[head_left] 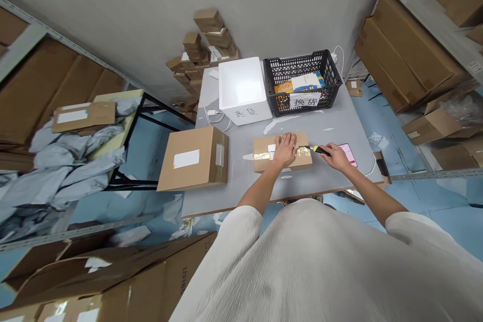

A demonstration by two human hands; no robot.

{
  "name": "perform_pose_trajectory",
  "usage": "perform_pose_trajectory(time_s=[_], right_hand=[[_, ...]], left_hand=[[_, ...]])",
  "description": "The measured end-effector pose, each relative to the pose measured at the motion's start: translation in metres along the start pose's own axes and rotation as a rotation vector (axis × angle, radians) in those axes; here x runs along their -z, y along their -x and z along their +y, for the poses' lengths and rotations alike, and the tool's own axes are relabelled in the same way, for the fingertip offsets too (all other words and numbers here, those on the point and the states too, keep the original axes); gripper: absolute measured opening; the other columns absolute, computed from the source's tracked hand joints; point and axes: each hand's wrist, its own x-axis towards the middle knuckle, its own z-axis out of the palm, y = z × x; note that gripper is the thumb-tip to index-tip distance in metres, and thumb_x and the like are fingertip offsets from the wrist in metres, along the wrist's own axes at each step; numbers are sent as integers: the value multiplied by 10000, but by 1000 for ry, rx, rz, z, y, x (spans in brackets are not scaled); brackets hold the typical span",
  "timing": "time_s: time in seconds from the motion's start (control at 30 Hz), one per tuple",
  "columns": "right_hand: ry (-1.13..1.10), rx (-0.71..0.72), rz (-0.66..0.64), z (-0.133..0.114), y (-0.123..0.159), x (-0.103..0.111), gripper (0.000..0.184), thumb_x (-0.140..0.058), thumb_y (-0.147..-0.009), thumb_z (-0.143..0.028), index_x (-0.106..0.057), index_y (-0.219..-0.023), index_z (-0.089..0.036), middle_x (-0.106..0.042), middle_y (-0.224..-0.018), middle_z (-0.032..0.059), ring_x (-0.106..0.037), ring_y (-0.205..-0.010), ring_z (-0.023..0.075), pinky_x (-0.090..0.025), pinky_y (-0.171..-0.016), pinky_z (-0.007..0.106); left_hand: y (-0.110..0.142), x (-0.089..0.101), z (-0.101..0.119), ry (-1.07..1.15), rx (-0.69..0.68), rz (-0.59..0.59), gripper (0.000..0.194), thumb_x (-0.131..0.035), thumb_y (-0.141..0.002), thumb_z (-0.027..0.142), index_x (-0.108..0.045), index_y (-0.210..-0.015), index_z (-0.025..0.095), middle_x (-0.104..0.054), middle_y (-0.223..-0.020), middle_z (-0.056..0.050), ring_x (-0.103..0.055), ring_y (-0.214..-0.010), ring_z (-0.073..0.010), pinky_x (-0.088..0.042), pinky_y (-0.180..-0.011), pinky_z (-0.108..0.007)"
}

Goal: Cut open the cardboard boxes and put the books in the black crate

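A small taped cardboard box (264, 163) lies on the grey table in front of me. My left hand (286, 149) rests flat on its top, fingers stretched out and pressing on the cardboard. Clear shiny tape runs along the middle of the lid. In my right hand (335, 156) is a yellow and black utility knife (319, 150), gripped by the handle. Its tip points left and meets the right end of the tape seam. Just right of that hand lies a phone (349, 155) with a pink screen, partly behind the fingers.
On the grey table (241, 181), a larger cardboard box (192, 158) sits at the left edge. A white foam box (247, 110) and a black crate (277, 105) holding packages stand at the back. Shelves with cartons (407, 55) flank both sides; grey parcels (86, 161) pile at left.
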Motion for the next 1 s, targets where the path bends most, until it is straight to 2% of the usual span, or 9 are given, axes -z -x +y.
perform_pose_trajectory(time_s=[0.13, 0.3, 0.43, 0.57, 0.73, 0.87, 1.0], right_hand=[[-53, 7, 11, -3, -3, -3, 508, -540, -1099, -458, -708, -1552, -301, -710, -1249, 130, -674, -1150, 323, -556, -1027, 430], [-12, -103, 109, 18, 1, 19, 526, -497, -1109, -458, -711, -1539, -244, -687, -1297, 175, -668, -1146, 357, -536, -1037, 471], [-34, -83, 107, 19, -7, 24, 521, -544, -1072, -455, -714, -1511, -231, -697, -1292, 167, -664, -1188, 371, -531, -1066, 481], [-129, -247, 141, 10, -22, 8, 500, -567, -1008, -368, -718, -1460, -217, -695, -1322, 160, -686, -1195, 356, -572, -1030, 459], [-139, -417, 42, 25, -26, -13, 455, -611, -970, -352, -724, -1379, -187, -715, -1371, 180, -679, -1270, 369, -556, -1071, 478], [-111, -562, -53, 44, -22, -33, 429, -635, -997, -428, -705, -1336, -175, -723, -1377, 207, -677, -1288, 384, -558, -1035, 480], [-88, -654, -138, 58, -22, -55, 437, -663, -1013, -450, -672, -1335, -155, -695, -1386, 242, -708, -1245, 385, -572, -977, 459]], left_hand=[[0, 0, -1, 2, 17, 0, 703, -287, -1135, 439, -310, -1786, 175, -341, -1846, -183, -263, -1735, -327, -126, -1403, -588], [1, 1, 0, 12, 17, -6, 701, -325, -1125, 404, -302, -1793, 192, -380, -1833, -162, -287, -1729, -322, -114, -1417, -574], [1, 0, 0, 23, 21, 16, 728, -367, -1112, 422, -300, -1789, 162, -357, -1841, -172, -262, -1739, -318, -108, -1424, -559], [3, 3, 1, 48, 27, 16, 724, -431, -1077, 393, -357, -1756, 152, -343, -1848, -164, -249, -1744, -299, -91, -1429, -553], [26, 10, 0, 30, 76, 30, 588, -434, -1086, 351, -507, -1655, 223, -321, -1860, -129, -226, -1751, -283, -128, -1417, -549], [62, 7, -11, 18, 196, 23, 611, -425, -1108, 397, -456, -1704, 264, -356, -1843, -134, -266, -1736, -302, -189, -1399, -557], [92, 4, -27, 7, 260, -27, 702, -491, -1090, 483, -381, -1755, 286, -340, -1849, -142, -257, -1740, -342, -224, -1389, -574]])
